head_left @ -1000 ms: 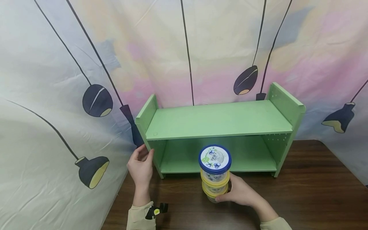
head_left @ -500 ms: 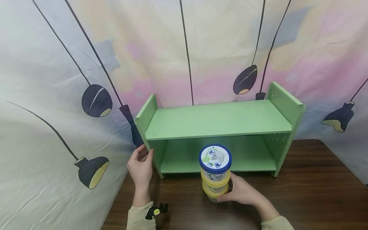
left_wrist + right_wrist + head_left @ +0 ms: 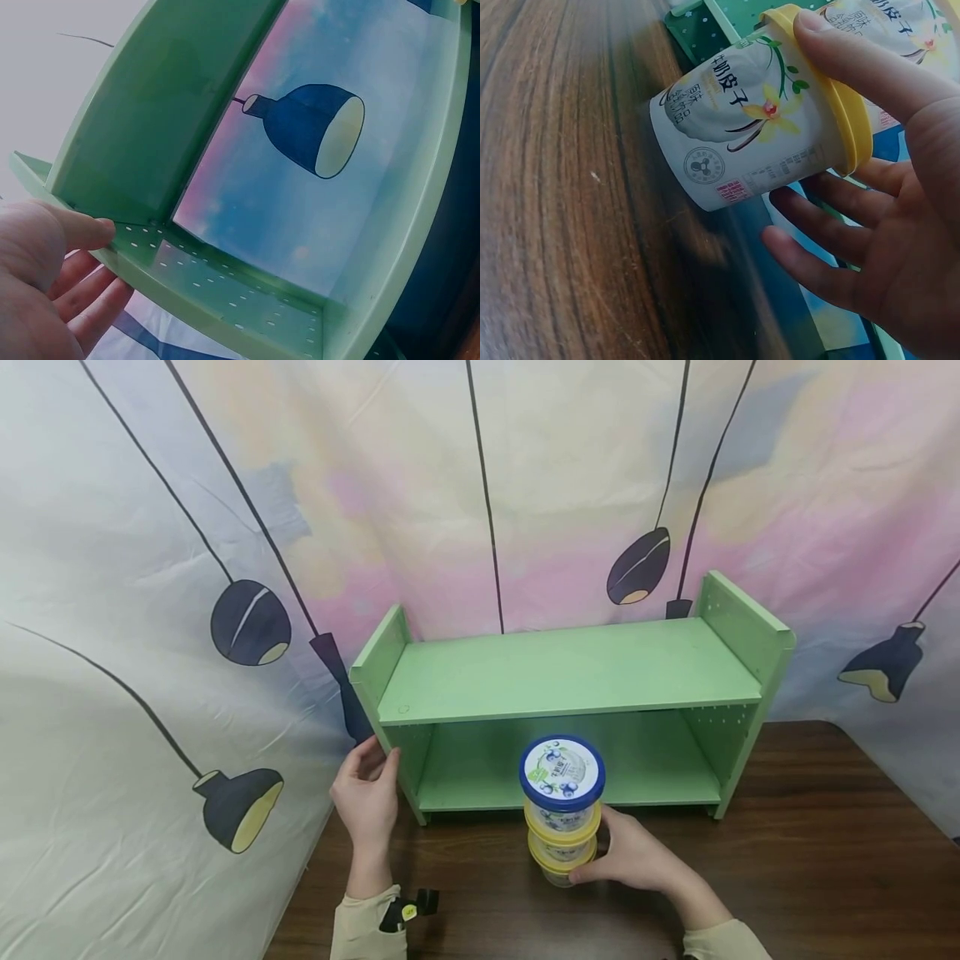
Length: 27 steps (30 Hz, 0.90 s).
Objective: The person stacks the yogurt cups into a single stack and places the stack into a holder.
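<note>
In the head view, three stacked lidded tubs stand on the table before the shelf: a blue-lidded tub (image 3: 562,772) on top of two yellow-lidded tubs. My right hand (image 3: 637,852) holds the lowest tub from the right. Close up in the right wrist view, its thumb lies on the yellow rim of that white printed tub (image 3: 742,120), fingers curled round the other side. My left hand (image 3: 367,797) pinches the left side panel of the green shelf (image 3: 570,672), thumb at its front edge and fingers outside, as the left wrist view also shows.
The two-level shelf stands at the back of the dark wooden table (image 3: 810,860). Its raised side panels flank the top board. A cloth backdrop (image 3: 525,502) with printed lamps hangs behind and to the left. A black strap (image 3: 425,903) sticks out from the left sleeve.
My right thumb has slid slightly rightwards along the lowest tub. The stack and my left hand stay nearly the same; the view shifts a little.
</note>
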Each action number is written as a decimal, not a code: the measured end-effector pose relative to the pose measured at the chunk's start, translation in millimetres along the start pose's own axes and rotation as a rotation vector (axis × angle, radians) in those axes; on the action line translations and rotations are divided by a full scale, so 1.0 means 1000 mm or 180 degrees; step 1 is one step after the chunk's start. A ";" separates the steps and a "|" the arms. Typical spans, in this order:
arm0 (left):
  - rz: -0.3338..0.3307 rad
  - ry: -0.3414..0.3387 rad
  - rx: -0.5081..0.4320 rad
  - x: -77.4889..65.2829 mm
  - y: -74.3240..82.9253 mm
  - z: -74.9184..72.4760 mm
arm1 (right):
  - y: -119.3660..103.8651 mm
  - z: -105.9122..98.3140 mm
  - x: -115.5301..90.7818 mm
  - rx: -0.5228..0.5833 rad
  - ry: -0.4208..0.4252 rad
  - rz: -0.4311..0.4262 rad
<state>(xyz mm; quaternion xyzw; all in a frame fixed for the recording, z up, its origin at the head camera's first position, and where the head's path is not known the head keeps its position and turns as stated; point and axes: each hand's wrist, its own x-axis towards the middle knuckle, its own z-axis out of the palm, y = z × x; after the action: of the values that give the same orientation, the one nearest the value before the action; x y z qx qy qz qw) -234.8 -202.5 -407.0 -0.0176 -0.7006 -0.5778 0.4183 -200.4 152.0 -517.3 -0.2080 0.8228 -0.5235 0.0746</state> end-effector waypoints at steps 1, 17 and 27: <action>0.0002 0.0000 0.0008 0.000 0.000 0.000 | 0.000 0.000 0.000 0.0025 -0.0011 -0.0007; -0.0024 0.0004 0.0034 0.000 -0.001 -0.001 | 0.001 0.004 0.001 0.0015 0.0053 -0.0094; -0.0034 -0.0004 0.0050 -0.001 0.000 0.000 | -0.002 0.006 0.001 0.0053 0.0135 -0.0147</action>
<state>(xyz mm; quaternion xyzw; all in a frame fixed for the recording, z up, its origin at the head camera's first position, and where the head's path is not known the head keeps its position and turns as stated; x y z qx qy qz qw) -233.9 -202.3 -407.1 -0.0110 -0.7055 -0.5745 0.4149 -199.0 145.7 -517.8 -0.2152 0.8148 -0.5362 0.0467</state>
